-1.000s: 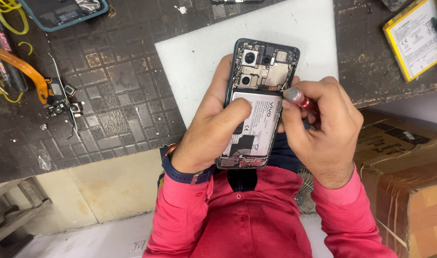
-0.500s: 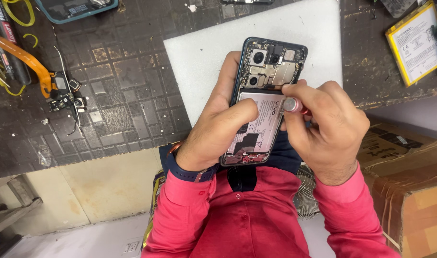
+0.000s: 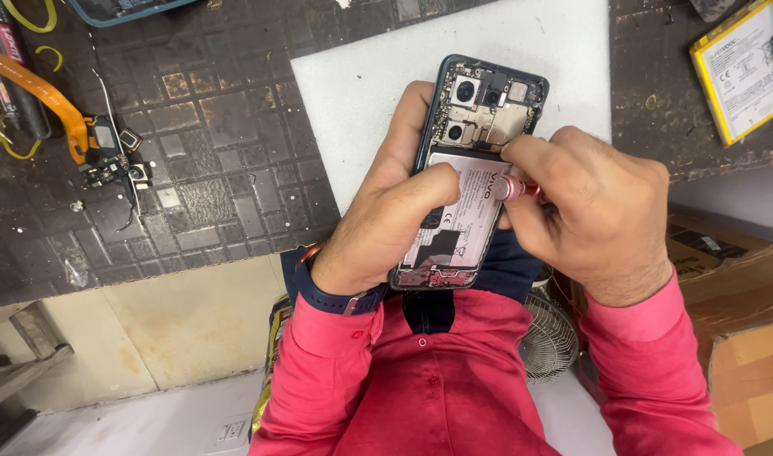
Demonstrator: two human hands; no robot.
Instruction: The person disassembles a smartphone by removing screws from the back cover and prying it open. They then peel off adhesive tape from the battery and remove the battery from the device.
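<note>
An opened smartphone (image 3: 475, 127) with its back cover off shows camera modules, a circuit board and a white battery. It hangs tilted over the near edge of a white mat (image 3: 378, 84). My left hand (image 3: 391, 224) grips the phone's left side, thumb pressed on the battery. My right hand (image 3: 589, 211) pinches a small red-handled screwdriver (image 3: 511, 187), its tip at the right side of the phone, just below the circuit board.
The dark tiled workbench (image 3: 209, 169) holds an orange flex cable with small parts (image 3: 99, 143) at the left and a yellow-edged spare battery (image 3: 741, 67) at the far right. A cardboard box (image 3: 733, 329) and a small fan (image 3: 547, 338) sit below the bench.
My right hand with the screwdriver has shifted slightly up the phone toward the circuit board. The left hand keeps its grip.
</note>
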